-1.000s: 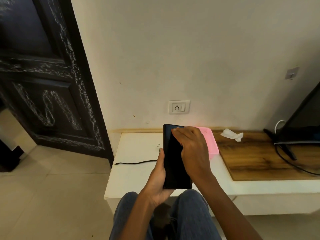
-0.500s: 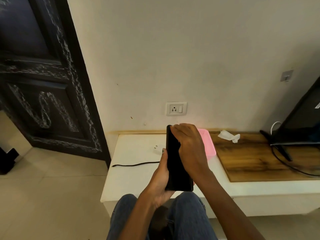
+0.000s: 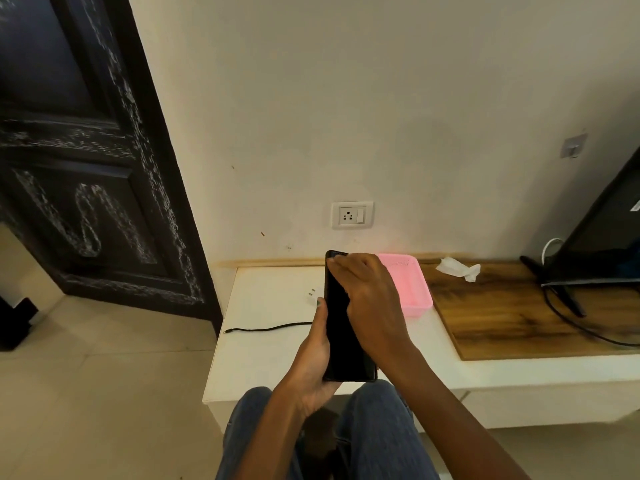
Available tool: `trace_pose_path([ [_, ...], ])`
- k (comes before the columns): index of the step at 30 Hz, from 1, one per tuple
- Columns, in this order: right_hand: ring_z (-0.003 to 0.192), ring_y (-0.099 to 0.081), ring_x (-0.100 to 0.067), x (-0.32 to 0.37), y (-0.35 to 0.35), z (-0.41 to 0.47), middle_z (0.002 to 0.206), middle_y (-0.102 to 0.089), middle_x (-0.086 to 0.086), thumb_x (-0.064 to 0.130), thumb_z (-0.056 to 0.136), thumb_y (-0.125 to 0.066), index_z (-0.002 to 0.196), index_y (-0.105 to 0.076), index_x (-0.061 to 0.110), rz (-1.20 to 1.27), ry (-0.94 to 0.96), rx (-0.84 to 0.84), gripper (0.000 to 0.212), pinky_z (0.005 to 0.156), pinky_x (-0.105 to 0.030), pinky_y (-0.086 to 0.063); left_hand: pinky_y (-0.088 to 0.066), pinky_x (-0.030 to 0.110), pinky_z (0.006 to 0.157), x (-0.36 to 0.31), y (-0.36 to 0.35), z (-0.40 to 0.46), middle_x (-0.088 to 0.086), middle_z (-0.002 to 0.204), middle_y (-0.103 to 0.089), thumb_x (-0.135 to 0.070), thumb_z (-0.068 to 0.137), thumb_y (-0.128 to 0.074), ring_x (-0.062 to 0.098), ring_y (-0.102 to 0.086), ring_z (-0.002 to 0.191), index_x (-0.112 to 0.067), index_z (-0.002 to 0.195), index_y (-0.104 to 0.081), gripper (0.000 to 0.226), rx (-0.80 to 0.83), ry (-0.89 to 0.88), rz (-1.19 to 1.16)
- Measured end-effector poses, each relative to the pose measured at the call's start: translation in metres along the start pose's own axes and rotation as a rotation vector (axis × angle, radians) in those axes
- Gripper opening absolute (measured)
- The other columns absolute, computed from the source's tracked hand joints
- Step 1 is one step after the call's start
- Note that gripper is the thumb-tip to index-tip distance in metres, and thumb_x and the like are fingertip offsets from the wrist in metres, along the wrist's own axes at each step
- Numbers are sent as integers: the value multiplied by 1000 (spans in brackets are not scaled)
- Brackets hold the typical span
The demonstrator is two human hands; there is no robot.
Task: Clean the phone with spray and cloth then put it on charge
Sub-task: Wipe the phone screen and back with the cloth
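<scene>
1. The flat black slab phone (image 3: 346, 320) is held upright over the near edge of the white desk (image 3: 270, 341), in front of the pink plastic basket (image 3: 408, 289). The left hand (image 3: 313, 362) has its grip closed round the phone's lower half; the right hand (image 3: 372, 299) lies over its upper right side, fingers pressed on the glass.
2. No spray bottle shows. I cannot tell whether a cloth sits under the right hand, so the wipe may be under way or bare-fingered.
3. Charging is not yet done: the thin black cable (image 3: 270, 329) lies loose on the desk left of the phone, the small white plug adapter (image 3: 313, 292) rests beside it, and the white wall socket (image 3: 352, 215) above the phone is vacant.
4. Against the frame half a second ago, the phone's dark face has turned more toward the camera, and the right hand's fingers have shifted from the top edge onto the screen.
</scene>
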State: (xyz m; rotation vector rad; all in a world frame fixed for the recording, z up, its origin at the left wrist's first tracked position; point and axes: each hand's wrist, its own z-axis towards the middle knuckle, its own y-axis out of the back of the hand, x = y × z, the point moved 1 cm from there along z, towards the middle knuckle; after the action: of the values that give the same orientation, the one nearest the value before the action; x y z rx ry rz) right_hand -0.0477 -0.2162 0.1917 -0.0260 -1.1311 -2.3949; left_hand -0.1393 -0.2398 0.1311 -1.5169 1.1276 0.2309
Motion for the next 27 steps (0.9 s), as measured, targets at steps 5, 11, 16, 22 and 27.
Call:
trace_pose_path([
  [5,100,-60,-35,-6,1,8,104,-69,-12,-7,69,-67,108,-66,-1,-4,-63,10,39,81,-38,-51,-59,33,66,2,-1,0,7,101,-75,-63,74,-44,23,-72,92,-27,114,-62,56,-6,0,55],
  [11,109,-52,-17,1,-4,-6,115,-62,-9,6,86,-56,115,-63,6,94,-102,84,30,97,-11,-29,-59,36,79,-2,2,-2,6,110,-73,-64,76,-42,23,-69,102,-29,119,-60,58,-25,-22,33],
  [16,101,-62,-34,0,7,7,104,-69,-19,-19,64,-65,103,-67,-7,-5,-40,102,40,91,-45,-47,-58,31,71,2,-4,-2,6,110,-73,-64,79,-40,21,-70,99,-28,119,-60,57,-45,11,83],
  [22,123,-47,-30,7,-4,-16,127,-57,-14,1,87,-56,123,-57,1,89,-90,171,36,104,-28,-30,-58,32,78,1,4,-7,5,114,-71,-62,78,-42,20,-67,106,-30,119,-61,56,-35,-7,26],
  [27,127,-46,-30,10,-5,-3,127,-59,-14,7,83,-46,124,-57,0,21,-109,135,43,106,-31,-26,-58,30,75,-1,1,-5,3,112,-72,-65,77,-41,19,-68,103,-30,115,-62,55,-39,0,51],
])
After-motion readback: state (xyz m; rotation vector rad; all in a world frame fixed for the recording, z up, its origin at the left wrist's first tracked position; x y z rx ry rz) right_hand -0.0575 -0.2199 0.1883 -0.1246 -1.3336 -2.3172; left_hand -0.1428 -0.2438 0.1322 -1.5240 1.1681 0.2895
